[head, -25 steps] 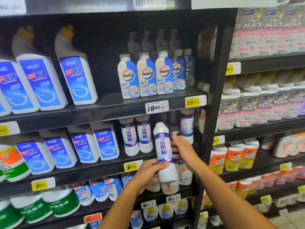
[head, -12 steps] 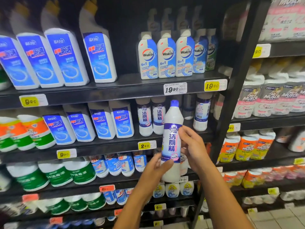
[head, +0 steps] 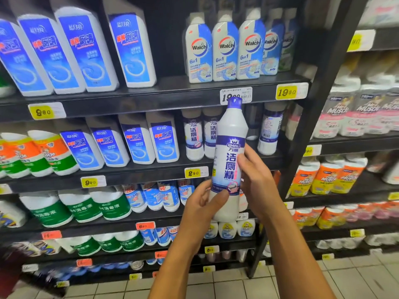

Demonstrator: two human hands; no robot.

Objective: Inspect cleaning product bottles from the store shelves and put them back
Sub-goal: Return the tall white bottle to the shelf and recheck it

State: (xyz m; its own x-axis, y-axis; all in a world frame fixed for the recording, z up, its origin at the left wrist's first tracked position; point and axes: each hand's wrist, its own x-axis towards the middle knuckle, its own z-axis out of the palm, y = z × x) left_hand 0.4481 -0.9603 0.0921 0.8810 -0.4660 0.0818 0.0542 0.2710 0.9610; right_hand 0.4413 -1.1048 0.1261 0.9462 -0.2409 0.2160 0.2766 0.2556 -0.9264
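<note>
**White Wanli bottle held off the shelf in both hands**

Head view: both forearms reach up from the bottom edge toward the shelving. The left hand (head: 201, 203) cups the lower body of the Wanli toilet-cleaner bottle (head: 230, 160), its thumb laid across the front just under the label and its fingers curled round the back. The right hand (head: 258, 180) grips the bottle's right side at mid-height, fingers (head: 243, 164) wrapped onto the label's edge.

The bottle stands nearly upright, tilted slightly right at the top, in front of the shelves and clear of them. It is white with a tapering neck, a purple cap (head: 234, 102) and a purple-and-white label with large blue characters facing the camera.

Its cap overlaps the white price tag (head: 237, 94) on the upper shelf edge (head: 151, 100). Matching bottles (head: 194, 137) stand behind on the middle shelf, with a dark gap to the right of them. A black upright post (head: 306, 130) runs close by on the right.
</note>
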